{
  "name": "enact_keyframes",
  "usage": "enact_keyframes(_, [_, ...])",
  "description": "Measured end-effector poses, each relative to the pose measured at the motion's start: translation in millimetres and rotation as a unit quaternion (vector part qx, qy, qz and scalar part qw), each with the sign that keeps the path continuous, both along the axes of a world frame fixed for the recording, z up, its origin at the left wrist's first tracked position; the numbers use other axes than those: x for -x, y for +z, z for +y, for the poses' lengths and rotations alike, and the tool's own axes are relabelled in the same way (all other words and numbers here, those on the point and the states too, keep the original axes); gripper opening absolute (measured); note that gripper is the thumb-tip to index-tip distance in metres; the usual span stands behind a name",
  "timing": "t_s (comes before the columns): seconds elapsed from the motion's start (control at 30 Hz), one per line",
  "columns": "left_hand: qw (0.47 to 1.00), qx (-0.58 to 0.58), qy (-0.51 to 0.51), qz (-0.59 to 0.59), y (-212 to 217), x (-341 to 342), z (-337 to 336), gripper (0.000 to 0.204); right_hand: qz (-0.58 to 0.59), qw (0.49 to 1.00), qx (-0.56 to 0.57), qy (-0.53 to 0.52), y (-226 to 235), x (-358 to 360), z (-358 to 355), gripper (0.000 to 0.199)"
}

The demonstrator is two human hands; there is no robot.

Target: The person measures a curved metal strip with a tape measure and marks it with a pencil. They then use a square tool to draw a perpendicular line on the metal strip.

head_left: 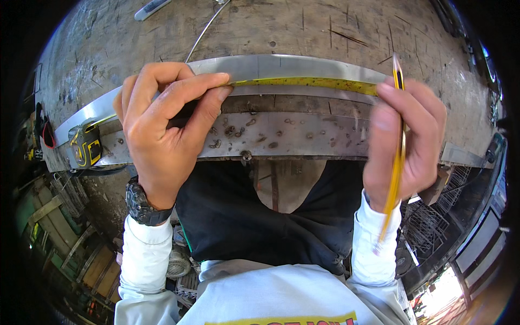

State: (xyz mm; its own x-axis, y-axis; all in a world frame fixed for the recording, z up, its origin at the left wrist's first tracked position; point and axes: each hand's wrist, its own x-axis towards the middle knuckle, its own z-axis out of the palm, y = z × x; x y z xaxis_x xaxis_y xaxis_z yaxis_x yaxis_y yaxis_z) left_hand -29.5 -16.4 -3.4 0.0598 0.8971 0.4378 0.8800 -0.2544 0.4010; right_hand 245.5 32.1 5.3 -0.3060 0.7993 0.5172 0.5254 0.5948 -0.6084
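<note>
A long bright metal strip (273, 65) lies across the worktable, bent in a curve by the lens. Along it runs the yellow blade of a tape measure (309, 83), whose black-and-yellow case (86, 145) rests at the left end. My left hand (160, 122) is closed, pinching the blade between thumb and index finger against the strip. Over the strip's right part, my right hand (420, 130) grips a yellow-and-black pencil (397, 170), its sharpened tip pointing away from me. Those right fingertips are also at the blade's right end; motion blur hides whether they touch it.
A pitted metal plate (303, 135) edges the wooden tabletop (325, 30) nearest me. Farther off lie a thin pale cable (206, 33) and a grey flat-sided object (151, 9). Wire mesh pieces (425, 230) are below right. My legs (244, 227) are under the table edge.
</note>
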Motion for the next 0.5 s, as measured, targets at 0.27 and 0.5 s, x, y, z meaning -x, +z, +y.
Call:
enact_keyframes(0.27, [0.998,0.057,0.015,0.011,7.8,-3.7,-3.4,0.021,0.149,0.963,0.198,0.104,-5.8,7.0,-4.7,0.019])
enact_keyframes(0.5, [1.000,0.025,0.009,0.004,2.5,-2.5,0.0,0.021,0.119,0.961,0.237,0.082,-2.0,9.4,-3.9,0.019])
